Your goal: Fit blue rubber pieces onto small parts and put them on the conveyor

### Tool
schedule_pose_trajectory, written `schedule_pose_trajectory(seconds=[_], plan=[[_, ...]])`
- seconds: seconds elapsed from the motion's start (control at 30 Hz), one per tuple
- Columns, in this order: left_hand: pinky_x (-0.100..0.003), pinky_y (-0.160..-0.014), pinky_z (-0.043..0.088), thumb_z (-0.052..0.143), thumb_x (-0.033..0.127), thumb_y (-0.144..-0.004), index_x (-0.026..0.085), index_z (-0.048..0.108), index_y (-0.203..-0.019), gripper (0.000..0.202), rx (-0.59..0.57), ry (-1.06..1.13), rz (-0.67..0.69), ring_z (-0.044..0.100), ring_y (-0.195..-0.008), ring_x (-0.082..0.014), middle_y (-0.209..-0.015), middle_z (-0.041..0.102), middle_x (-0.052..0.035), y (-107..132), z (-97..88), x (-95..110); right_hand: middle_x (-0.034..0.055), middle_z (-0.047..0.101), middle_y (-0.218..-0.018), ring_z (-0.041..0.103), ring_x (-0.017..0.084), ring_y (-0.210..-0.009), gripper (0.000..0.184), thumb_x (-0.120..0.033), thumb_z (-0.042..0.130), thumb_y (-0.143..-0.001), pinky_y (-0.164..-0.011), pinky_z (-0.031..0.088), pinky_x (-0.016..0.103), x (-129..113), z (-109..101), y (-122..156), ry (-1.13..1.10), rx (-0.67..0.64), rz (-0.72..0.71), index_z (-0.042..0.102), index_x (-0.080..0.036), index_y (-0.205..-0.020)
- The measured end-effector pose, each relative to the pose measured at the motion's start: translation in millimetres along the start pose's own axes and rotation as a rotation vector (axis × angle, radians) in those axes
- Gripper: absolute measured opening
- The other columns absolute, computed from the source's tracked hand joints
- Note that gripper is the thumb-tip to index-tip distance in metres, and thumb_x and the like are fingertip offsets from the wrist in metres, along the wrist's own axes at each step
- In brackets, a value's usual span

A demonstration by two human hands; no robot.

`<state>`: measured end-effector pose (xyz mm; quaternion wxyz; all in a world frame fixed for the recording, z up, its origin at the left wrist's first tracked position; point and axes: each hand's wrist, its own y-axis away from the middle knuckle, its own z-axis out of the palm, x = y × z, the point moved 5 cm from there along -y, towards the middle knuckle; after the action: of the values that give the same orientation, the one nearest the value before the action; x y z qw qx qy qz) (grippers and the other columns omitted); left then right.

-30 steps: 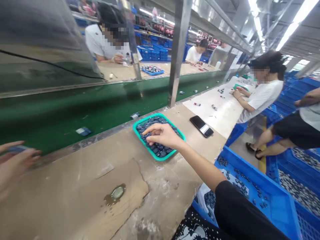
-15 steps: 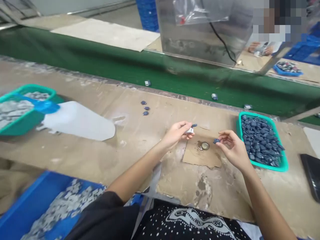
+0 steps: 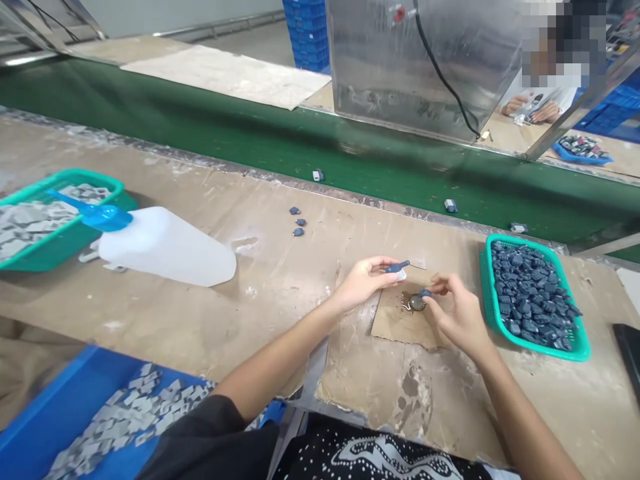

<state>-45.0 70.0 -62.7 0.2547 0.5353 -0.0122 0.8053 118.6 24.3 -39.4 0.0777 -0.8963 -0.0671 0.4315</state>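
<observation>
My left hand (image 3: 373, 280), at the middle of the worktable, is closed on a small part with a dark blue piece (image 3: 398, 267) on a white piece (image 3: 401, 275). To its right, my right hand (image 3: 457, 310) pinches a small dark blue plastic piece (image 3: 425, 293) between thumb and fingers. That piece is at the edge of a small round metal cap (image 3: 417, 303), and I cannot tell whether they touch. Under the cap lies a square of brown cardboard (image 3: 395, 325), with wet-looking spots beside the cap.
A green basket (image 3: 583, 347) of dark blue pieces stands right. On the left are a white squeeze bottle (image 3: 170, 247), a green basket (image 3: 37, 257) of pale pieces and a blue bin (image 3: 55, 407). Three blue pieces (image 3: 300, 222) lie mid-table. Behind runs a green belt (image 3: 250, 147); a person works beyond.
My right hand has lowered its blue piece to the round cap. More of the blue piece shows in my left hand. Parts on the green belt have shifted right.
</observation>
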Motion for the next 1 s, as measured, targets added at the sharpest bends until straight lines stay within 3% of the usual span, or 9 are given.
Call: schedule_pose_trajectory(seconds=[0.13, 0.2, 0.37, 0.6, 0.7, 0.8, 0.9, 1.0], plan=[[-0.029, -0.084, 0.044, 0.071, 0.016, -0.061, 0.013, 0.061, -0.081, 0.022, 0.014, -0.073, 0.023, 0.06, -0.081, -0.0127, -0.087, 0.065, -0.0045, 5.3, 9.7, -1.6, -0.0045, 0.057, -0.065, 0.062, 0.018, -0.077, 0.038, -0.025, 0.071, -0.064, -0.073, 0.048, 0.03, -6.4, -9.6, -10.7, -0.636, 0.071, 0.228, 0.04, -0.024, -0.085], [-0.029, -0.083, 0.044, 0.071, 0.017, -0.062, 0.013, 0.061, -0.079, 0.02, 0.009, -0.061, 0.016, 0.06, -0.079, -0.0126, -0.085, 0.065, -0.0039, 7.5, 13.6, -3.4, -0.0065, 0.057, -0.062, 0.063, 0.014, -0.074, 0.042, -0.023, 0.075, -0.06, -0.07, 0.048, 0.024, -9.3, -5.9, -14.7, -0.815, 0.053, 0.308, 0.04, -0.023, -0.082], [-0.028, -0.081, 0.045, 0.071, 0.016, -0.061, 0.013, 0.061, -0.079, 0.021, 0.032, -0.049, 0.015, 0.061, -0.076, -0.0114, -0.082, 0.066, -0.0028, 9.2, 13.9, -5.6, -0.0062, 0.06, -0.061, 0.06, 0.008, -0.064, 0.044, -0.019, 0.08, -0.054, -0.063, 0.045, 0.017, -6.9, 6.6, -15.0, -0.925, 0.035, 0.417, 0.043, -0.02, -0.079], [-0.027, -0.078, 0.048, 0.069, 0.02, -0.065, 0.014, 0.062, -0.081, 0.019, 0.076, -0.055, 0.149, 0.062, -0.082, -0.014, -0.09, 0.068, -0.0053, 16.5, 23.7, 0.3, -0.0043, 0.06, -0.067, 0.064, 0.015, -0.081, 0.035, -0.02, 0.075, -0.06, -0.076, 0.048, 0.025, -17.2, 11.1, -9.7, -0.911, 0.096, 0.321, 0.042, -0.021, -0.073], [-0.026, -0.079, 0.048, 0.066, 0.022, -0.069, 0.014, 0.061, -0.083, 0.017, 0.07, -0.091, 0.216, 0.062, -0.085, -0.0146, -0.094, 0.067, -0.0053, 20.2, 33.7, 3.3, -0.0032, 0.059, -0.071, 0.064, 0.018, -0.087, 0.029, -0.021, 0.069, -0.066, -0.077, 0.049, 0.028, -23.6, 5.5, -8.4, -0.789, 0.138, 0.219, 0.041, -0.022, -0.072], [-0.025, -0.078, 0.047, 0.065, 0.024, -0.069, 0.014, 0.06, -0.085, 0.019, 0.013, -0.24, 0.236, 0.062, -0.083, -0.0147, -0.091, 0.067, -0.0051, 4.4, 40.8, 6.6, -0.0002, 0.059, -0.076, 0.063, 0.019, -0.087, 0.019, -0.021, 0.063, -0.072, -0.076, 0.05, 0.031, -22.7, -13.2, -11.6, -0.447, 0.172, 0.092, 0.045, -0.022, -0.078], [-0.026, -0.077, 0.046, 0.061, 0.025, -0.073, 0.015, 0.059, -0.092, 0.022, -0.032, -0.528, 0.329, 0.06, -0.082, -0.0144, -0.089, 0.065, -0.0044, -41.8, 41.4, 19.8, 0.0066, 0.062, -0.092, 0.06, 0.021, -0.09, 0.022, -0.023, 0.057, -0.076, -0.082, 0.047, 0.037, -12.7, -53.9, -13.7, 0.044, 0.243, -0.054, 0.051, -0.02, -0.097], [-0.024, -0.077, 0.044, 0.054, 0.021, -0.077, 0.015, 0.057, -0.098, 0.021, 0.104, -0.885, 0.444, 0.058, -0.083, -0.0133, -0.093, 0.063, -0.0048, -107.3, 32.0, 42.6, 0.0098, 0.062, -0.095, 0.059, 0.023, -0.085, 0.026, -0.025, 0.051, -0.078, -0.078, 0.047, 0.04, 10.3, -110.5, -5.7, 0.421, 0.381, -0.065, 0.055, -0.018, -0.103]])
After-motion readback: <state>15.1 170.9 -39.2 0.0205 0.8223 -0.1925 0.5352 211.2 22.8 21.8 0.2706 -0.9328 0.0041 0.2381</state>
